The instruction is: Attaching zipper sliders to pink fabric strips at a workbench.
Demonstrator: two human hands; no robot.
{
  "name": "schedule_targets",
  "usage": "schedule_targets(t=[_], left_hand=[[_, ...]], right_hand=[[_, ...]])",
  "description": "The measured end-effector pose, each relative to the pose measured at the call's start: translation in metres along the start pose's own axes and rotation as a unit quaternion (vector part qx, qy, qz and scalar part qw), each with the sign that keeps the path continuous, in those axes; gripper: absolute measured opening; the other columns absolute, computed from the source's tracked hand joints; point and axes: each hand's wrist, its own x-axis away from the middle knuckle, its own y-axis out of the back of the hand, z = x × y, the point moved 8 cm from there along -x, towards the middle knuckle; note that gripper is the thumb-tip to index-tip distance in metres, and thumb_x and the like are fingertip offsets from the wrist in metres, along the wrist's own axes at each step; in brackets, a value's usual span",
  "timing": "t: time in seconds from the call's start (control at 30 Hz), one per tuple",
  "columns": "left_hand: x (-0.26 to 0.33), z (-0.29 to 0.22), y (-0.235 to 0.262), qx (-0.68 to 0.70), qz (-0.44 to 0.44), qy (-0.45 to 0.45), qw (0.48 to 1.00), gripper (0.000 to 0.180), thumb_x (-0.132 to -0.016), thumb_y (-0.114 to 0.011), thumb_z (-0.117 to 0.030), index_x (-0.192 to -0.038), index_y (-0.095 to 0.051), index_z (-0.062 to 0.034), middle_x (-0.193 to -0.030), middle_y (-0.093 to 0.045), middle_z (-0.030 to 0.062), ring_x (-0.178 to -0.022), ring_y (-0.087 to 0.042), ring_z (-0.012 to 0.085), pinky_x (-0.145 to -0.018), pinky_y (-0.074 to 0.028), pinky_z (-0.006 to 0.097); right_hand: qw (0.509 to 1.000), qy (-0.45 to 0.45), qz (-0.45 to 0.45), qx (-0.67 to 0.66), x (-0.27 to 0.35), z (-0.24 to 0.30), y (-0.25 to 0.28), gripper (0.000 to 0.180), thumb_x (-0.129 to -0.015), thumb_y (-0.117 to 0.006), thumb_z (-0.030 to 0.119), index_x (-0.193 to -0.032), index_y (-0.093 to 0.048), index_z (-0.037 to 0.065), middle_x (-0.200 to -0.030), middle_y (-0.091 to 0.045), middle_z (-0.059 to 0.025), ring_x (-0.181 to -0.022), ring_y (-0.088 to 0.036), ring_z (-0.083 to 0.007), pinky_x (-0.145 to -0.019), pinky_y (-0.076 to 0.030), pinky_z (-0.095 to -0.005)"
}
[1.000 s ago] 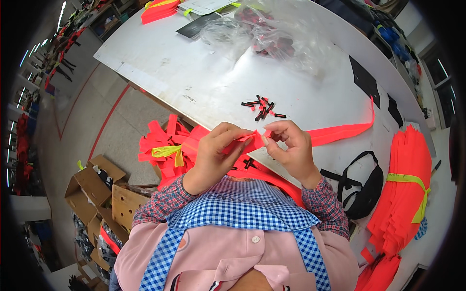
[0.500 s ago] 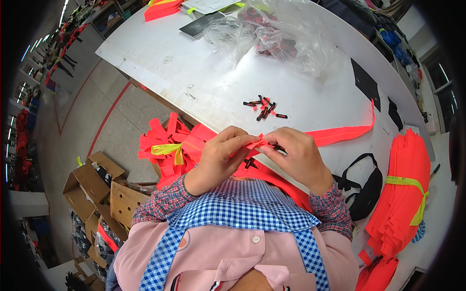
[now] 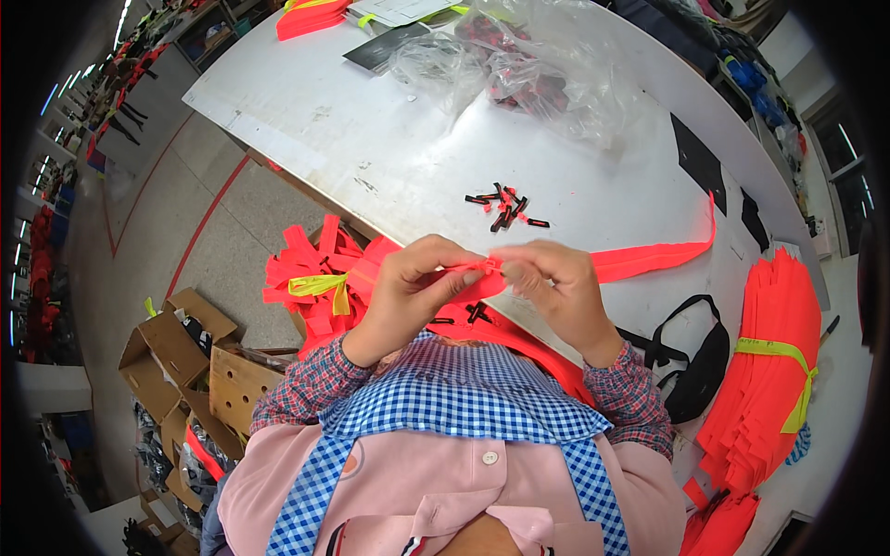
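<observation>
Pinched strip in two bare hands at the worktop's near edge

Left thumb and fingers of the left hand [image 3: 413, 289] grip a bright coral strip [image 3: 488, 286]. Just beside them, the right hand [image 3: 563, 289] closes its thumb and fingers on the same strip; the fingertips nearly meet, so the exact pinch point is partly hidden. This gathered part is held above the near edge of the white worktop [image 3: 389, 157]. Coral fabric [image 3: 654, 259] emerges beyond the right hand and runs across the worktop toward its right edge, its tip curling up; whether it is one piece with the pinched part cannot be told.

Beyond the hands, toward the middle of the worktop, lies a small scatter of black and red pieces [image 3: 505, 208]. Nearer the far edge rests a crumpled clear bag [image 3: 593, 93] with dark red contents, and a coral stack [image 3: 312, 20] sits at the far left.

Right of the hands are a black pouch [image 3: 700, 375] with a strap and a thick coral bundle [image 3: 765, 408] tied with a yellow band [image 3: 768, 346]. Left of them, below the near edge, a coral heap [image 3: 295, 264] bears a yellow tie [image 3: 318, 286]. Open cardboard boxes [image 3: 169, 355] stand farther left.
</observation>
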Motion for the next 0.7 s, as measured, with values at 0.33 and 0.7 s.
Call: schedule_targets(t=[0.33, 0.7], left_hand=[[-0.002, 0.013, 0.004, 0.13, -0.009, 0.087, 0.988, 0.013, -0.089, -0.065, -0.005, -0.101, -0.068, -0.0012, -0.095, -0.063, 0.0044, -0.089, -0.059, 0.0093, -0.075, -0.049, 0.022], [-0.001, 0.021, 0.003, 0.28, -0.027, 0.148, 0.948, 0.016, -0.088, -0.064, -0.005, -0.104, -0.065, -0.0014, -0.097, -0.065, 0.0037, -0.09, -0.06, 0.011, -0.081, -0.049, 0.026]], right_hand=[[0.976, -0.1, 0.026, -0.19, 0.001, -0.027, -0.022, 0.023, -0.088, -0.069, 0.019, -0.097, -0.068, -0.001, -0.078, -0.062, -0.0012, -0.073, -0.057, -0.0061, -0.061, -0.046, -0.02], [0.961, -0.102, -0.032, -0.254, -0.003, -0.027, -0.028, 0.017, -0.089, -0.067, 0.013, -0.091, -0.065, -0.003, -0.084, -0.063, -0.0028, -0.074, -0.058, -0.0066, -0.067, -0.049, -0.0229]])
